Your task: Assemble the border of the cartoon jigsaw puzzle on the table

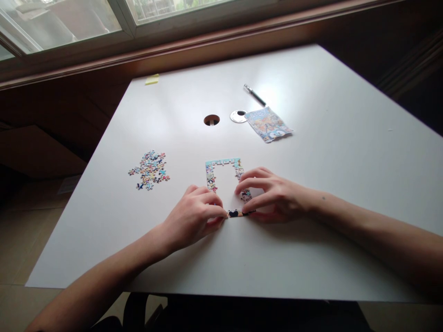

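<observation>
Spread and curved, the fingers of the right hand (273,193) stood over the right side and lower right corner of a puzzle border (223,162), covering part of it. At its lower left corner, the thumb and forefinger of the left hand (197,212) were drawn close together; whether they pinched a piece, I could not tell. The border lay flat as an upright rectangle near the middle of a white table (346,147), with bare tabletop inside it. Its upper edge was pale blue, and the bottom strip (234,214) between the hands showed black and orange.

Left of the border, well apart from it, lay a loose heap of puzzle pieces (152,168). Beyond the border were a round hole (212,120), a silvery ring (238,120) and a colourful printed sheet (268,124) overlapping the ring's right edge. A dark pen (256,97) lay just behind the sheet. Near the far left corner was a yellow slip (152,79), with a window (166,8) past the table.
</observation>
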`<state>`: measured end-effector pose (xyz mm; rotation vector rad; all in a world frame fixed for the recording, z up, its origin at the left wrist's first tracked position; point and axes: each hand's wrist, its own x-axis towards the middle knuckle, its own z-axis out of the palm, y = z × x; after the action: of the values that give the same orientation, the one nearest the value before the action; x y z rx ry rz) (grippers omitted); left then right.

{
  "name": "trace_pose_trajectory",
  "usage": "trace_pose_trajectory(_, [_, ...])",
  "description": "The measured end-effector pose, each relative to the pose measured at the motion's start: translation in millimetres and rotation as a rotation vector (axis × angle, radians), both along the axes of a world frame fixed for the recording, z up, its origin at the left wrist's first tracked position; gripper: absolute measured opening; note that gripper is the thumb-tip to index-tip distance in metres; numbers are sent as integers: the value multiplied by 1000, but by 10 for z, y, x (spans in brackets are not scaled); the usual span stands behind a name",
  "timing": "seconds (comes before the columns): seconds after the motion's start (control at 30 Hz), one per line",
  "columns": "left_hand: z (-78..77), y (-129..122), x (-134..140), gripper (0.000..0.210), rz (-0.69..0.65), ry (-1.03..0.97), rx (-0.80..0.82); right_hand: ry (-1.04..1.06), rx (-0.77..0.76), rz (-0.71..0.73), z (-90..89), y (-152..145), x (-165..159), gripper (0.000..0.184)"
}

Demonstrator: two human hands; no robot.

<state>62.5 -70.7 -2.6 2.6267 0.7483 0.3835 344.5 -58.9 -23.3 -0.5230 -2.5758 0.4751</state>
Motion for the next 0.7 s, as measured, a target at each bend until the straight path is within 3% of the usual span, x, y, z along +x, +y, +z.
trace_pose_trajectory(0.7, [-43, -12, 10, 13, 2, -16, 32, -1, 2, -5, -31, -1, 7, 22])
